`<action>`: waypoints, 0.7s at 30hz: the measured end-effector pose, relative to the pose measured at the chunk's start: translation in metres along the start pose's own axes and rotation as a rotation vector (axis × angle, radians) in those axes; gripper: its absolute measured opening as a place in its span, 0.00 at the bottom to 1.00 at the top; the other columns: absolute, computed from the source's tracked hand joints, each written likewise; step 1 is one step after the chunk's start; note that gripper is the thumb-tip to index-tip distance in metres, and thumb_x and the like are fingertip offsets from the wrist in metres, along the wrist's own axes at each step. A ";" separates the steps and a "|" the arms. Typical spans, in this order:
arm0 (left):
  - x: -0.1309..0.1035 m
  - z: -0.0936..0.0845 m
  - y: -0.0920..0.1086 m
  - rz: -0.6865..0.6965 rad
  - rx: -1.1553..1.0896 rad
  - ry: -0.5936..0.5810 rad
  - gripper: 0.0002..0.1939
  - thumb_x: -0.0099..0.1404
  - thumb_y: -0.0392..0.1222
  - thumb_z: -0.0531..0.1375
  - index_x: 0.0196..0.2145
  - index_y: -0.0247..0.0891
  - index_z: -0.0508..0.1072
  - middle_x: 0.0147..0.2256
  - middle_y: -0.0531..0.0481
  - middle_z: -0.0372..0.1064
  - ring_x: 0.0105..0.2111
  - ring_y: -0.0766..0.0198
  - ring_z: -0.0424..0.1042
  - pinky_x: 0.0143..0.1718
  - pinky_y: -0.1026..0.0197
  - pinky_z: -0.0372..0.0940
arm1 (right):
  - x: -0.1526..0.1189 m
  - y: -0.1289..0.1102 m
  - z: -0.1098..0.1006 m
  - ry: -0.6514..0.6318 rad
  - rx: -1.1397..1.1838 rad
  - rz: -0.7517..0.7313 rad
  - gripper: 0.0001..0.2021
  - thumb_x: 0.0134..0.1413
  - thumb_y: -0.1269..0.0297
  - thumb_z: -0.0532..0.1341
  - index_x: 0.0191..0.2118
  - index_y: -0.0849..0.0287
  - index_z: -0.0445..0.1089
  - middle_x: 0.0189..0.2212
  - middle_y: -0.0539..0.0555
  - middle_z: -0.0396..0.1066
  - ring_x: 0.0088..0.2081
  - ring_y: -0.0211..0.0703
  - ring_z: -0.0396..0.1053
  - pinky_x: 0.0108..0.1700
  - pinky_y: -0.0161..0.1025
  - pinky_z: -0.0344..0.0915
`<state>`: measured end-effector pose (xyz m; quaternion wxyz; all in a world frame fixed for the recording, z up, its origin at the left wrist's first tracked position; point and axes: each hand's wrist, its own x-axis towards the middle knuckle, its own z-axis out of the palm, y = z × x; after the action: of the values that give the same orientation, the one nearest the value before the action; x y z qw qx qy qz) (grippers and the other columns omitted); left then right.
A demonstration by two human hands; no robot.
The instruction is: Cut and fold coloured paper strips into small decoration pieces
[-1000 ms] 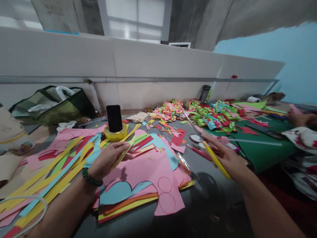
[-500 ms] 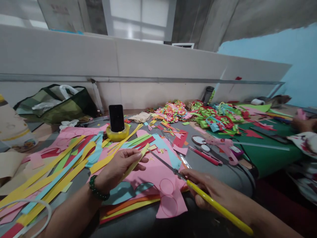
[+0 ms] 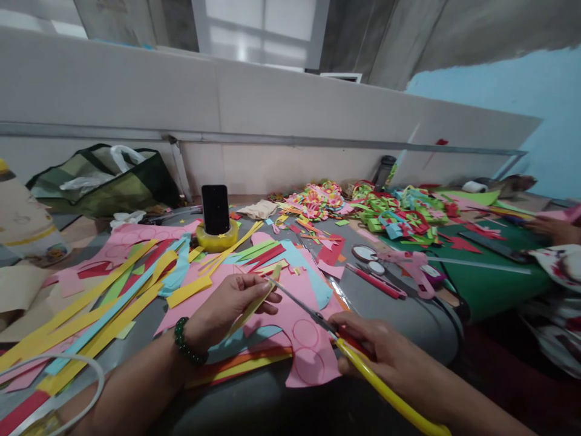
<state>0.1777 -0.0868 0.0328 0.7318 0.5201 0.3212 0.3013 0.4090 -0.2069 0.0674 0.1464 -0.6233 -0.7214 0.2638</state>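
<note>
My left hand (image 3: 236, 298), with a dark green bead bracelet (image 3: 184, 342) at the wrist, pinches a pale yellow strip (image 3: 247, 315) of felt or paper between thumb and fingers. The strip slants up past the fingertips. Wrapped round the handles of a pair of scissors (image 3: 302, 306) is my right hand (image 3: 374, 342); one long yellow handle loop sticks out below it. The blade tips meet the strip's upper end, right by my left thumb. Beneath both hands lies a pink sheet (image 3: 297, 303) with drawn circles, over blue, orange and yellow sheets.
Long coloured strips (image 3: 109, 321) lie at left. A phone (image 3: 215, 209) leans upright in a yellow tape roll (image 3: 218, 237). At right are a pink glue gun (image 3: 415, 269), pens (image 3: 376, 281) and a green mat (image 3: 488, 278). Behind are heaped paper pieces (image 3: 403, 215). Another person's hand (image 3: 560, 230) works far right.
The yellow strip has turned more edge-on in my left hand. My right hand and the scissors' handle have shifted slightly left, with the blade tips still at the strip. The camera view has moved slightly.
</note>
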 end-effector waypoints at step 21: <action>-0.005 -0.005 0.015 0.215 0.287 0.067 0.42 0.54 0.43 0.64 0.61 0.34 0.49 0.29 0.45 0.76 0.28 0.59 0.74 0.35 0.57 0.66 | 0.060 0.024 -0.033 0.299 -0.605 0.172 0.15 0.57 0.59 0.52 0.44 0.58 0.69 0.39 0.62 0.72 0.41 0.55 0.70 0.35 0.43 0.63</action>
<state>0.1687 -0.0835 0.0467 0.6024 0.6402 0.3278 0.3460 0.4356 -0.1393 0.0743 0.0364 -0.7287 -0.6824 -0.0450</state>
